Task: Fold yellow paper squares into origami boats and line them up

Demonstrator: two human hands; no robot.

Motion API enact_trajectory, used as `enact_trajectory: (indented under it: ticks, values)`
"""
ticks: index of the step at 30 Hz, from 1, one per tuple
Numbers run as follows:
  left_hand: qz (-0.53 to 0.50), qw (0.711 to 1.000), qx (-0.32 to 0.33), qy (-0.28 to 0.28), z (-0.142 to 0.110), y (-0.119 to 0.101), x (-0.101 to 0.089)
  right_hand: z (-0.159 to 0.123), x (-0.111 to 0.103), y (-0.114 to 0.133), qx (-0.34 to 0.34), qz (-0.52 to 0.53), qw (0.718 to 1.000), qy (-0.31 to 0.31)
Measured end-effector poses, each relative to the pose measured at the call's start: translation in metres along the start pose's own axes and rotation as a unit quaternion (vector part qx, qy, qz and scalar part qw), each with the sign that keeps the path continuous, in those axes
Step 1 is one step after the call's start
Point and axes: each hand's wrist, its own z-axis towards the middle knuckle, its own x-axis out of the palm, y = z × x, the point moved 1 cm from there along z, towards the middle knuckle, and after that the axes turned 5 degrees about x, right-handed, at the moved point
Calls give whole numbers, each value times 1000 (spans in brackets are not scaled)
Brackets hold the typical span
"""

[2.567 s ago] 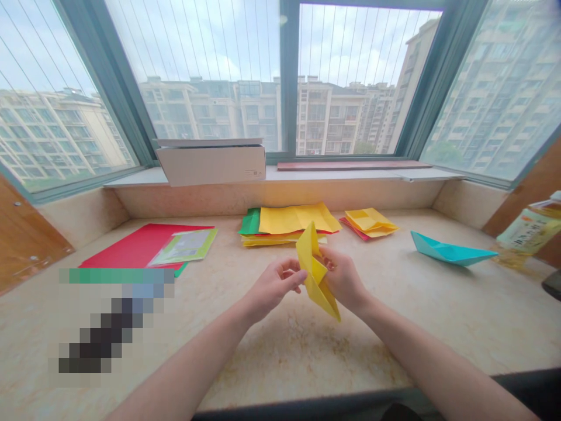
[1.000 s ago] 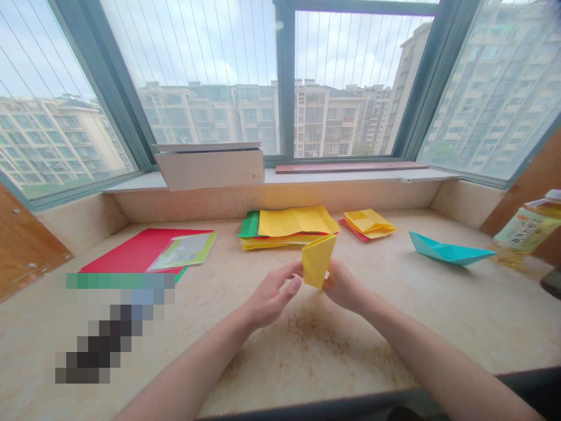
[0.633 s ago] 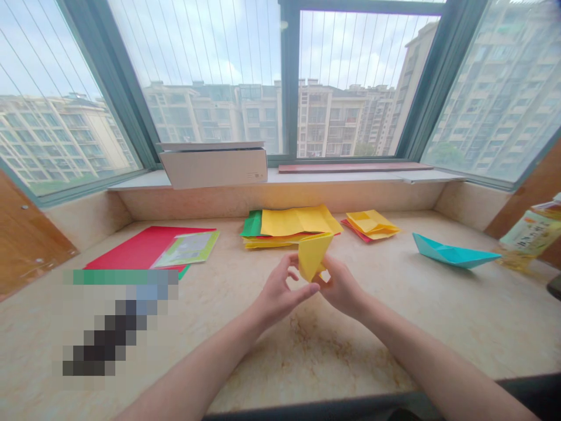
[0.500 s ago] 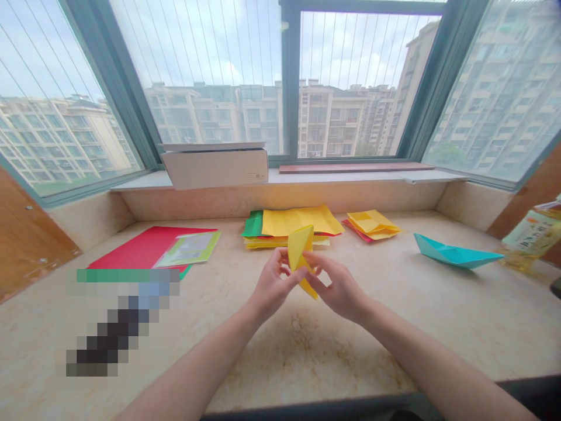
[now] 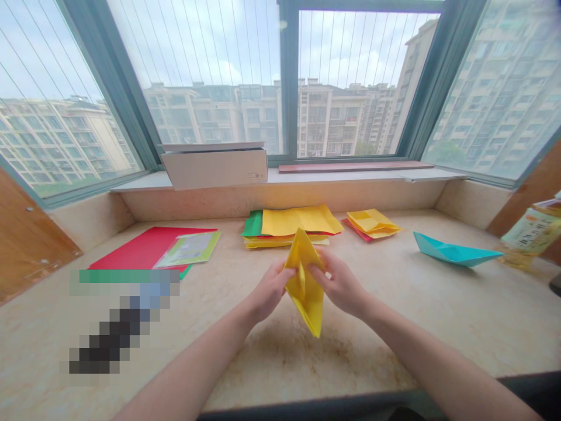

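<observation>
A folded yellow paper shape (image 5: 305,286) hangs in the air above the marble counter (image 5: 307,351), pointed at top and bottom like a diamond. My left hand (image 5: 268,289) pinches its left side and my right hand (image 5: 340,285) pinches its right side. Both hands are closed on the paper, a little in front of the stack of coloured sheets (image 5: 289,225).
A teal paper boat (image 5: 453,254) sits at the right. Smaller folded yellow and red papers (image 5: 370,223) lie behind. A red sheet with a green packet (image 5: 151,248) lies left. A white box (image 5: 214,164) stands on the sill. A bottle (image 5: 532,231) is at far right.
The yellow paper went from a compact folded flap held high to a longer diamond shape pulled apart between both hands, which now grip its two sides.
</observation>
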Motion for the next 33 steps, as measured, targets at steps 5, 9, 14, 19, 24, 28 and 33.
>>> enact_trajectory:
  ticks: [5, 9, 14, 19, 24, 28, 33]
  values:
    - [121, 992, 16, -42, 3, -1, 3, 4, 0, -4, 11, 14, 1000, -10]
    - [176, 981, 50, -68, 3, -2, 2, 5, 0, -6, 35, 20, 999, -3]
    - [217, 973, 44, -59, 6, 0, -6, 4, 0, -6, 63, 18, 998, 21]
    - [205, 976, 43, -62, 7, -1, -4, 9, -3, -9, 69, 32, 997, 19]
    - [171, 985, 11, -33, 6, -1, -3, 10, -3, -11, 73, 34, 997, 3]
    - [214, 976, 17, -45, 6, 1, -7, 9, -4, -3, 68, 23, 997, 31]
    - [224, 973, 26, -56, 6, 1, -9, 7, -4, 3, 66, 32, 995, 62]
